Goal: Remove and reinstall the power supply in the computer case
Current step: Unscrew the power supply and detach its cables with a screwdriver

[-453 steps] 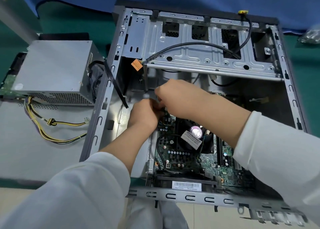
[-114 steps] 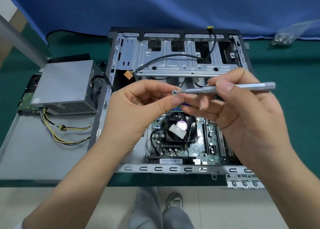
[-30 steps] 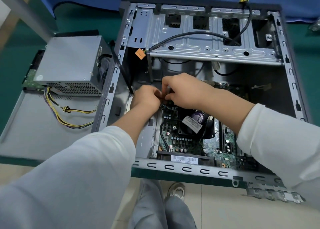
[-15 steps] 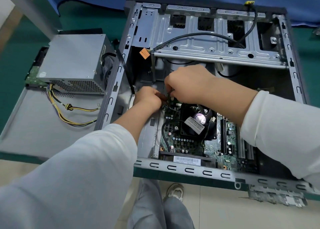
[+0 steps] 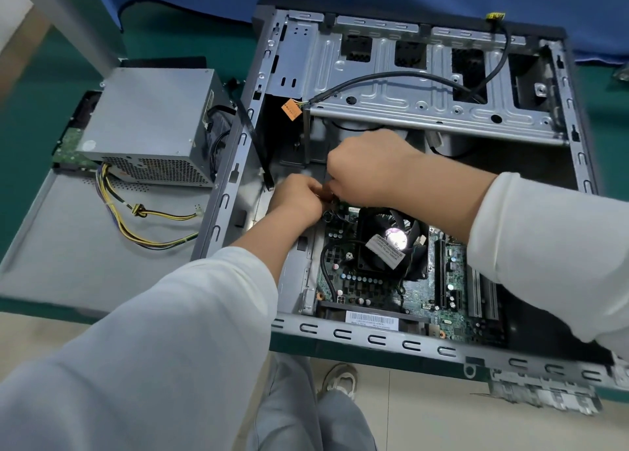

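1. The left hand [image 5: 299, 197] and the right hand [image 5: 369, 168] meet, fingers curled, inside the open computer case [image 5: 374, 340]; what they hold I cannot tell.
2. The power supply [image 5: 149, 123] lies outside, left of the case, on a grey panel [image 5: 68, 246].

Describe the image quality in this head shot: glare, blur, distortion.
Head view: a bright glare spot sits on the fan hub; the case rails bow outward from wide-angle distortion; the near sleeve is soft and out of focus; the frame's right edge shows slight motion smear; lighting is otherwise even, with the power supply and motherboard sharp.
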### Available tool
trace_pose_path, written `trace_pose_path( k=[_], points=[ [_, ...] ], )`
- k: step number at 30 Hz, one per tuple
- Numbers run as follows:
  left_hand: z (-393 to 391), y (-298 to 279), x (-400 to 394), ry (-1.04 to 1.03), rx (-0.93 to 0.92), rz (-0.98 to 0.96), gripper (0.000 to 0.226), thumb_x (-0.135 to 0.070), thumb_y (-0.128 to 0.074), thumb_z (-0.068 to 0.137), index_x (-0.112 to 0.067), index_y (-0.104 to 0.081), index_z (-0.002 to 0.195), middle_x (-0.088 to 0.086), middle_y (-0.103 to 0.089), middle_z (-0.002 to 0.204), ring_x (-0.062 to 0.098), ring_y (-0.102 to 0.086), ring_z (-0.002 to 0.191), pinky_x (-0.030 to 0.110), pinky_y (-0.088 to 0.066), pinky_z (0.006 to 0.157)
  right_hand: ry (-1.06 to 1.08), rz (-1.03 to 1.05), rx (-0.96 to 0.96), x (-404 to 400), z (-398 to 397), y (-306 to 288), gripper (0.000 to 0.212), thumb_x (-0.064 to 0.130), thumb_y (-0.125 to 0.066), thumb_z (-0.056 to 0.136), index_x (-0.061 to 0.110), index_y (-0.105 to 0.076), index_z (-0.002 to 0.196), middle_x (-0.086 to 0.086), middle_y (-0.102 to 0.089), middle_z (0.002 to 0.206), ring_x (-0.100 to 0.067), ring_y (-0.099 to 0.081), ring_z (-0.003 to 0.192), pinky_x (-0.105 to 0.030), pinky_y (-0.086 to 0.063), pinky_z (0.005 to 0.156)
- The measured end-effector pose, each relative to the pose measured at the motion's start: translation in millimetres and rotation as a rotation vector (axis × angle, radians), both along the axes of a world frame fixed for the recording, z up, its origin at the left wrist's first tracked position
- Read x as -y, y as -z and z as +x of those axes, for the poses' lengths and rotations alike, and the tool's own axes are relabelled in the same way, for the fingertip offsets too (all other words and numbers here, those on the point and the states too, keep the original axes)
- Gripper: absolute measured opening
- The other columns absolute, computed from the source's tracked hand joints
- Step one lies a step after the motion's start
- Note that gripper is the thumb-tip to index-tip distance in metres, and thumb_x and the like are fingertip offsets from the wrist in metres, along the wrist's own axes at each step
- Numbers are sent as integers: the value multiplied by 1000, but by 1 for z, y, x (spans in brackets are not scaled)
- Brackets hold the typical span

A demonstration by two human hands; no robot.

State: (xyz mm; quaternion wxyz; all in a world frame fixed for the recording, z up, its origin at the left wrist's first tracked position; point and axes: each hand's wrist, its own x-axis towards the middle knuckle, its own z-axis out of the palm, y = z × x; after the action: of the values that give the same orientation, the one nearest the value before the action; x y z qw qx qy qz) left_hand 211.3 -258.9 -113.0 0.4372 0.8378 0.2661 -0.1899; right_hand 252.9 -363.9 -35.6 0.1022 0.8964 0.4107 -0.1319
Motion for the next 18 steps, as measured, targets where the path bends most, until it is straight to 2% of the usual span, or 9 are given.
trace_pose_path(
  k=[3, 6, 9, 11, 13, 15, 18],
  points=[
    [-1, -5, 2, 98, 21, 105, 15, -14, -71, 81, -28, -66, 80, 3, -71, 99, 26, -64, 96, 35, -53, 85, 64, 21, -57, 1, -2, 4, 21, 24, -47, 94, 15, -44, 76, 1, -31, 63, -27, -42, 68, -33, -33, 59],
    [-2, -8, 3, 169, 47, 209, 14, -18, -70, 83, -32, -64, 83, 1, -69, 103, 24, -63, 95, 34, -52, 84, 110, 51, -88, 9, -4, 7, 12, 22, -50, 94, 13, -59, 92, 0, -43, 68, -28, -48, 71, -33, -34, 58],
    [-4, -11, 5, 218, 86, 271, 10, -18, -64, 85, -28, -64, 86, 6, -68, 100, 21, -56, 82, 29, -45, 72, 61, 103, -74, 14, -11, 8, 18, 12, -50, 90, 15, -58, 106, -6, -60, 96, -28, -56, 83, -32, -34, 61],
    [-5, -14, 6, 235, 98, 285, 9, -19, -59, 85, -19, -64, 93, 13, -67, 99, 23, -48, 76, 27, -38, 68, -3, 135, -85, 15, -17, 8, 30, 2, -47, 86, 14, -54, 113, -6, -59, 108, -29, -58, 94, -33, -34, 62],
    [-5, -17, 7, 232, 89, 273, 13, -17, -56, 84, -13, -62, 95, 15, -66, 97, 25, -47, 74, 28, -36, 67, -15, 137, -93, 14, -18, 7, 34, 0, -45, 86, 14, -50, 117, -6, -56, 111, -30, -57, 100, -34, -35, 63],
    [-6, -19, 7, 251, 83, 280, 5, -18, -55, 85, -14, -57, 87, 14, -64, 92, 26, -47, 73, 29, -36, 65, 42, 109, -109, 13, -18, 6, 31, 4, -46, 89, 14, -49, 118, -7, -56, 109, -30, -56, 96, -35, -35, 62],
    [-8, -19, 6, 282, 82, 301, 10, -15, -54, 87, -14, -54, 77, 14, -62, 88, 29, -53, 77, 30, -39, 64, 202, 80, -86, 10, -19, 3, 20, 27, -44, 97, 14, -52, 110, -8, -60, 104, -30, -55, 85, -34, -33, 61]
  ],
)
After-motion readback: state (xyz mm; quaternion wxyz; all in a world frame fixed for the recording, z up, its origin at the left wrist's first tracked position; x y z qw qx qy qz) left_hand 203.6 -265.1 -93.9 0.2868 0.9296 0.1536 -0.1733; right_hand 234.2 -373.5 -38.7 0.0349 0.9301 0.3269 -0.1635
